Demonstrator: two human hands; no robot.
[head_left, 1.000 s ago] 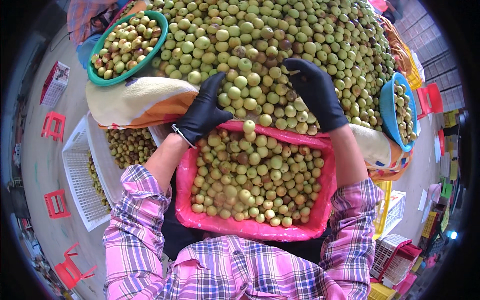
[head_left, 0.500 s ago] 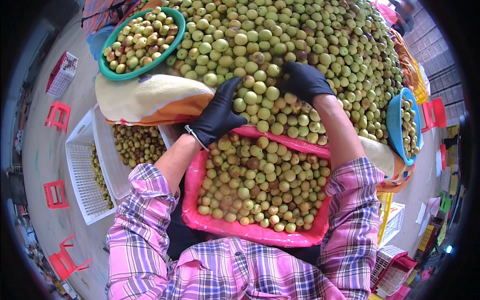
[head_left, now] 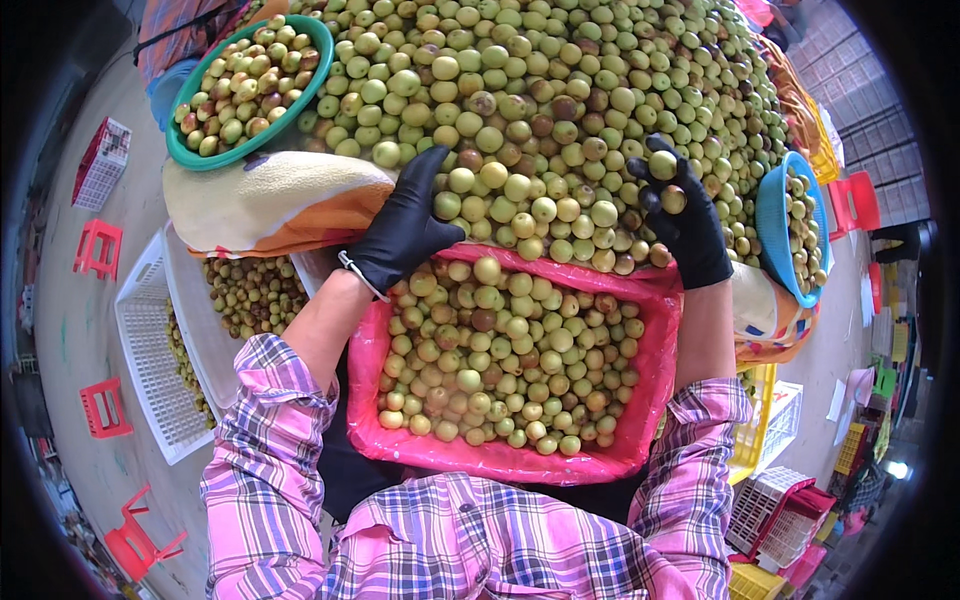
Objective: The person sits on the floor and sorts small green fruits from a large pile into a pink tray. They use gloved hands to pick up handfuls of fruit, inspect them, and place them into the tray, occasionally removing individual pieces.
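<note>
A big heap of green and brownish round fruits (head_left: 520, 90) fills the upper middle, above a pink plastic-lined crate (head_left: 370, 350) full of the same fruit. My left hand (head_left: 410, 220), in a black glove, lies at the heap's front edge with thumb and fingers apart, beside loose fruits. My right hand (head_left: 680, 220), also black-gloved, is turned palm up at the right of the heap, holding two fruits (head_left: 664, 166) in its curled fingers.
A green basin (head_left: 185, 145) and blue basket (head_left: 775, 220) of fruit flank the heap on cream-and-orange cloth (head_left: 250, 195). White crates (head_left: 145, 310) stand left, red stools (head_left: 98, 250) on the floor, yellow crates (head_left: 745, 445) right. Part of a person (head_left: 175, 25) appears top left.
My right hand has left the middle of the heap, moved rightward and turned over, and now holds two fruits. My left hand has shifted slightly, with its fingers still apart.
</note>
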